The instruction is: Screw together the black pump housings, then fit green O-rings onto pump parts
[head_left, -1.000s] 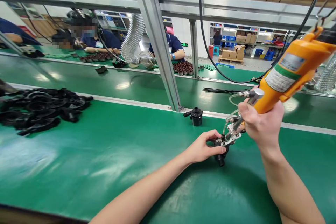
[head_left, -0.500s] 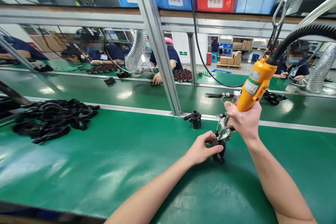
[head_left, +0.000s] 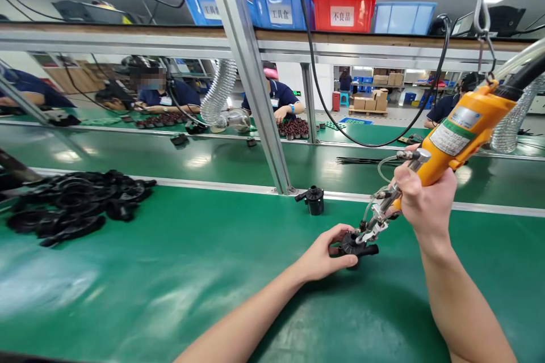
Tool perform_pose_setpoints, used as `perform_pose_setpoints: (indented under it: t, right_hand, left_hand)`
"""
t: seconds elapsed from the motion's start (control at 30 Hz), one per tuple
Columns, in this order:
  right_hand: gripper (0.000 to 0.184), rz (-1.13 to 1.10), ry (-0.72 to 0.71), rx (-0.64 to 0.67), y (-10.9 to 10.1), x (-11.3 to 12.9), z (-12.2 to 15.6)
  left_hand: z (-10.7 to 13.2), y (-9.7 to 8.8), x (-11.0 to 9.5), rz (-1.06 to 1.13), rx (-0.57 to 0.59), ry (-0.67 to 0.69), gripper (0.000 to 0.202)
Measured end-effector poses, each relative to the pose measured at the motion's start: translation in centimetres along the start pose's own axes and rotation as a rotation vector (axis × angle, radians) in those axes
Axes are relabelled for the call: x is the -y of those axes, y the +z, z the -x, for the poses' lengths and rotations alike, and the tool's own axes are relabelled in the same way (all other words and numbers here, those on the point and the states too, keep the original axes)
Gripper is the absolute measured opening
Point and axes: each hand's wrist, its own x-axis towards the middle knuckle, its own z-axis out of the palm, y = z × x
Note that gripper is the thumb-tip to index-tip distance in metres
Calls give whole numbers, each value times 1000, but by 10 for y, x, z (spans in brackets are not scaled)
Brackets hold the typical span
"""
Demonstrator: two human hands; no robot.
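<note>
My left hand (head_left: 330, 255) has its thumb and fingers wrapped around a small black pump (head_left: 353, 243) on the green bench, its spout pointing right. In my right hand (head_left: 430, 195) is an orange electric screwdriver (head_left: 453, 130) hanging from a hook, its body leaning to the right. The metal nose of the screwdriver (head_left: 374, 224) reaches down to the pump's top near its right side; whether the tip touches a screw is too small to tell. A second black pump (head_left: 314, 200) stands upright behind my left hand.
A heap of black ring-shaped parts (head_left: 80, 198) lies at the left of the bench (head_left: 191, 249). A slanted metal post (head_left: 255, 85) rises at the back edge. Black cable ties (head_left: 361, 161) lie beyond it. Blue and red bins (head_left: 343, 11) sit on the overhead shelf. Co-workers sit opposite.
The pump has turned in my left hand, its spout swinging from facing me to the right. My right hand has moved right, tilting the screwdriver further over.
</note>
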Motion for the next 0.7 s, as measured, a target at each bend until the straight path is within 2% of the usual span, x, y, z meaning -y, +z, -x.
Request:
perform_pose_setpoints:
  t: [0.27, 0.37, 0.5, 0.7]
  right_hand:
    - [41, 39, 4, 8, 3, -10, 1]
    - [38, 59, 18, 72, 8, -16, 6]
    - [41, 43, 105, 165, 15, -24, 14]
    - [44, 17, 117, 144, 17, -29, 18]
  left_hand:
    - [-1, -1, -7, 10, 21, -15, 62]
    - [-2, 0, -6, 15, 23, -13, 64]
    - [-2, 1, -1, 42, 15, -24, 73]
    - [-1, 1, -1, 61, 19, -6, 72]
